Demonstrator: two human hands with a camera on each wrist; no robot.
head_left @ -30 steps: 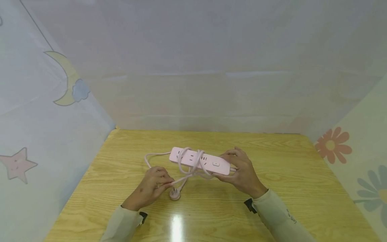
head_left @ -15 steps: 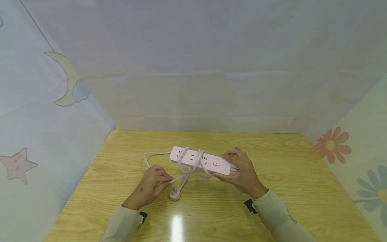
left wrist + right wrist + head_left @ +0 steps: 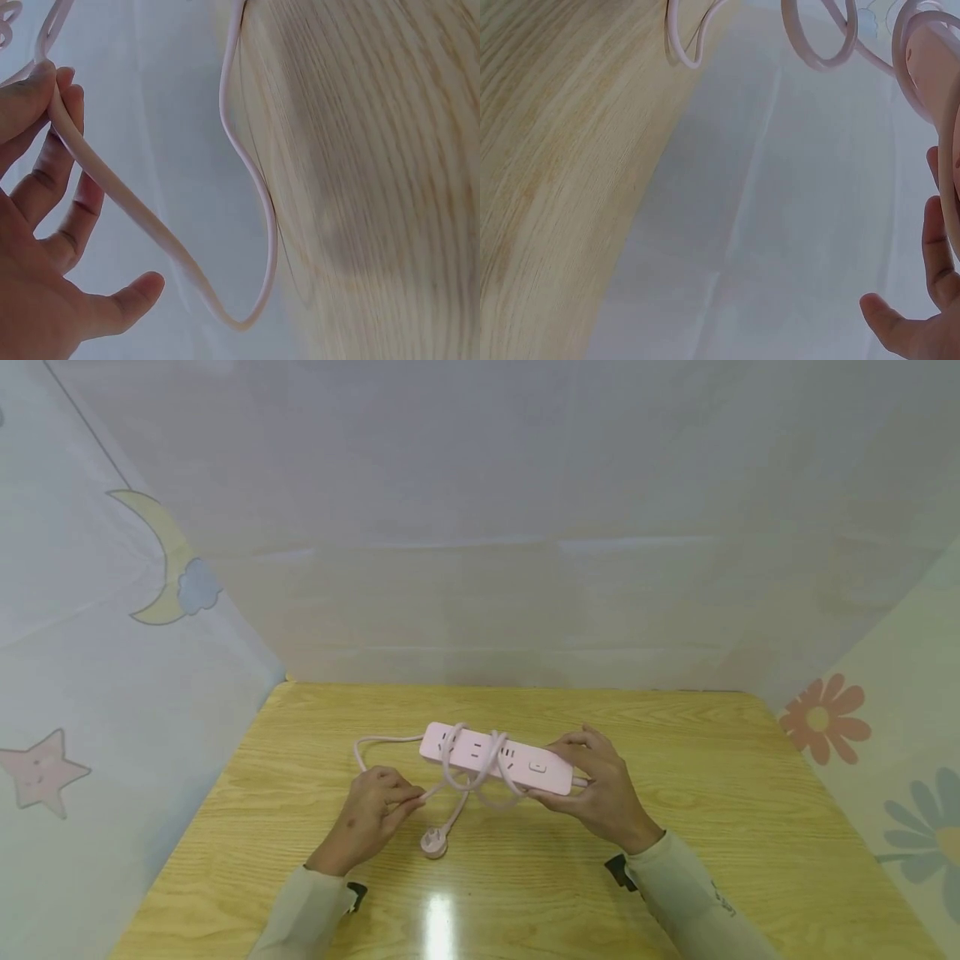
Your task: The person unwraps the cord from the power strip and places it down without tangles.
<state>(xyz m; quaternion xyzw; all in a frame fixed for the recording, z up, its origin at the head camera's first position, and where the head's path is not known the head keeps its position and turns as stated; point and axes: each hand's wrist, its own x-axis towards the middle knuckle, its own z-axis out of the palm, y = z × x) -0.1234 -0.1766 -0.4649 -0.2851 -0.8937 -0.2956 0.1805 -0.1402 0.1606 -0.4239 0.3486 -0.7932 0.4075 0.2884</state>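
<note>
Power strip, pink, one: held up over the worktop, about midway between its left and right edges, slanted so that its left end points more to the back edge. Cord, same pink: looped loosely over the strip, the turns crossing in front of part of the sockets; one length bends out past the strip's left end and back to the left hand, whose thumb and fingertip pinch it, the lower fingers apart from it. Right hand: curled round the strip's right end, beyond the switch, digits at both long edges. Plug, one, pins showing, on the strip's front-edge side; I cannot tell whether it hangs or rests. Sleeves, two, pale, a dark strap beside each wrist. Worktop: yellowish wood grain, a bright reflection toward the front. Back sheet, grey-white, creased, rising beyond the back edge. Left-side sheet, printed: crescent moon, cloud, star. Right-side sheet, printed: red flower, blue flower.
</note>
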